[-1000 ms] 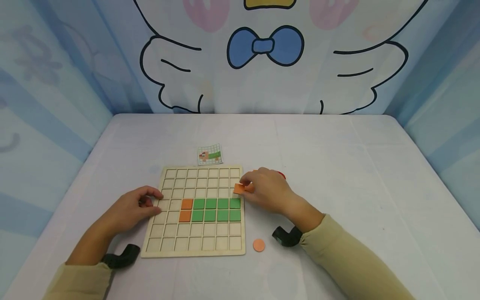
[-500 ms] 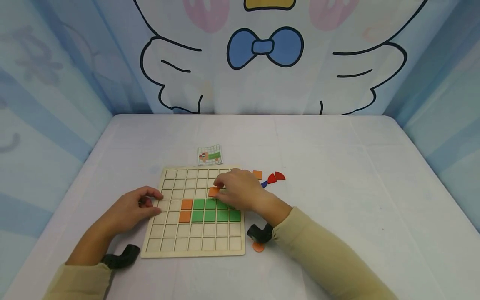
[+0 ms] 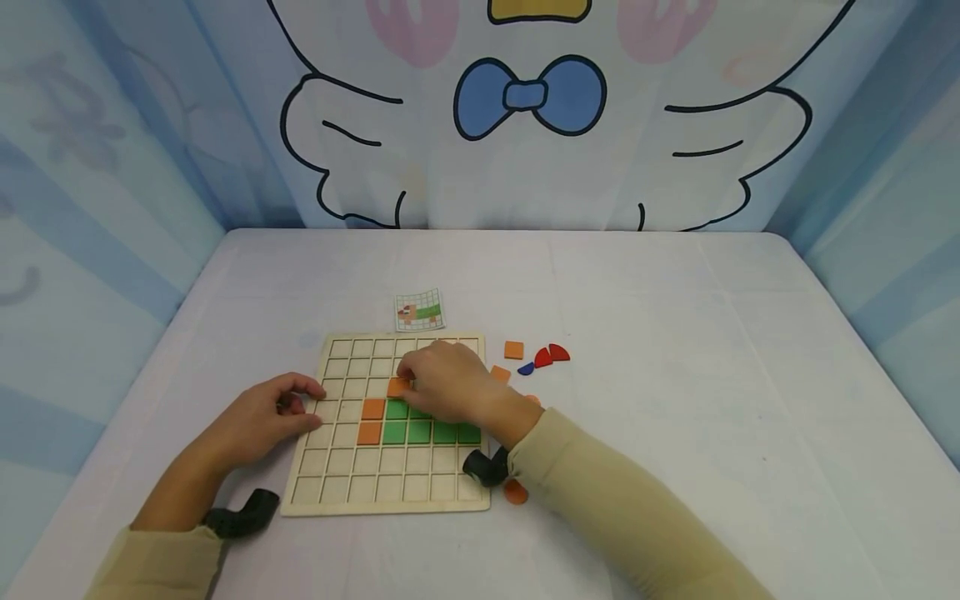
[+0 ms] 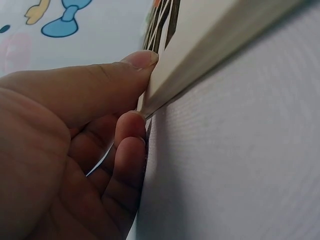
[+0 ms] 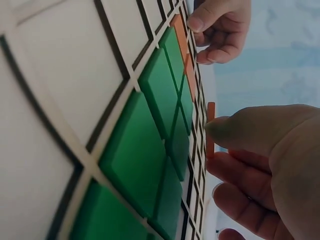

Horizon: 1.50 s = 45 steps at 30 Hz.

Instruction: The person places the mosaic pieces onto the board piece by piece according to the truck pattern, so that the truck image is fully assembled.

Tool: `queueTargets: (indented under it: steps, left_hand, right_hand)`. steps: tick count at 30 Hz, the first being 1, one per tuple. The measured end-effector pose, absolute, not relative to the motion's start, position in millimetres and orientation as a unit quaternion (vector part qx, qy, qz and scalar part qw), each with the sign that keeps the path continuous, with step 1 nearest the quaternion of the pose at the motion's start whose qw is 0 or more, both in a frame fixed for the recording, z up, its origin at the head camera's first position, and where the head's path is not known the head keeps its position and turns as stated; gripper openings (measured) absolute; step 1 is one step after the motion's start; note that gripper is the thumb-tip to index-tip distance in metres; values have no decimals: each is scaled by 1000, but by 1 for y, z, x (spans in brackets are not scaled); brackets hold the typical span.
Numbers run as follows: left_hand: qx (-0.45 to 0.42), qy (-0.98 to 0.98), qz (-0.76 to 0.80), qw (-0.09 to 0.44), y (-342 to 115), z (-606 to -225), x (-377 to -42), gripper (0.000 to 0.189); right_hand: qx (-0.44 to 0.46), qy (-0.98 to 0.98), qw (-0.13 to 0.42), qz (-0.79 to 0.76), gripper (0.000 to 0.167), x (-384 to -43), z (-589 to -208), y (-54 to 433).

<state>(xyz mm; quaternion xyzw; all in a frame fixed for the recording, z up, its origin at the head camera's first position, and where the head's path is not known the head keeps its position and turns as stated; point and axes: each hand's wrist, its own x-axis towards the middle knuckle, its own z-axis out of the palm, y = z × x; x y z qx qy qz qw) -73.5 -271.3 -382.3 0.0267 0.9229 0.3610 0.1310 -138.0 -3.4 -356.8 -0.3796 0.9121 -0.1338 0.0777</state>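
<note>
A pale wooden grid board (image 3: pixel 341 507) lies on the table. My left hand (image 3: pixel 270 417) holds its left edge; in the left wrist view the thumb (image 4: pixel 140 60) lies on the edge with curled fingers below it. My right hand (image 3: pixel 450 383) pinches an orange square tile (image 3: pixel 397 387) between thumb and fingers, over the board. The right wrist view shows this tile (image 5: pixel 211 112) on edge above the grid. Two rows of green square tiles (image 3: pixel 395 432) fill cells in the board's middle, partly hidden by the right hand. At their left end sit two orange tiles (image 3: pixel 372 409).
A small picture card (image 3: pixel 420 310) with a grid pattern lies behind the board. To the right are loose orange squares (image 3: pixel 513 350), red pieces (image 3: pixel 558 352) and a blue piece (image 3: pixel 526 369). An orange disc (image 3: pixel 515 492) lies near the right sleeve.
My right hand has carried the orange tile leftward from the board's right edge to over its middle. Loose pieces on the right have come into view. The left hand has stayed in place.
</note>
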Motion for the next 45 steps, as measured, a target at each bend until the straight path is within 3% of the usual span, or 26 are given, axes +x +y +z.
queueTargets:
  steps: [45]
  left_hand:
    - [29,921,366,128,-271,-382,-72,34]
  right_hand:
    - [-357,921,100,-119,33,-137,-364,-35]
